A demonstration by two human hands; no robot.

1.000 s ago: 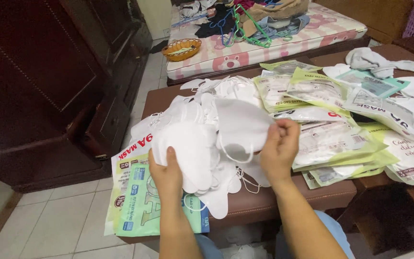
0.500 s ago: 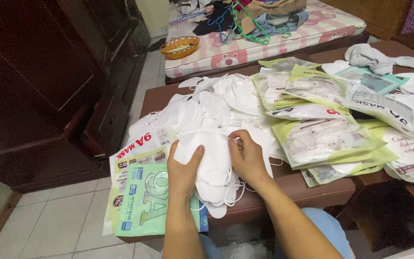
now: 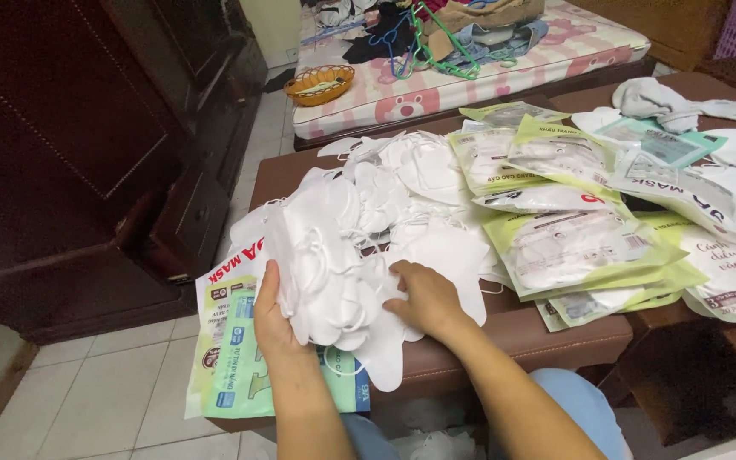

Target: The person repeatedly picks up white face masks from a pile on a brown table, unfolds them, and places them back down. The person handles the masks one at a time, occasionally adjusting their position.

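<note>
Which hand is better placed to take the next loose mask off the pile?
Right. The right hand lies flat on the loose white masks, fingers free. The left hand is curled around the gathered mask stack, holding it upright.

From here I see soft, even indoor light — no hard shadows. The white masks (image 3: 342,247) nearly blow out, their folds faint, and the glossy packets (image 3: 572,247) catch mild glare. The dark cabinet (image 3: 70,153) swallows detail. Edges bow slightly — wide lens.

Both hands (image 3: 347,311) on white masks (image 3: 334,255)
</note>
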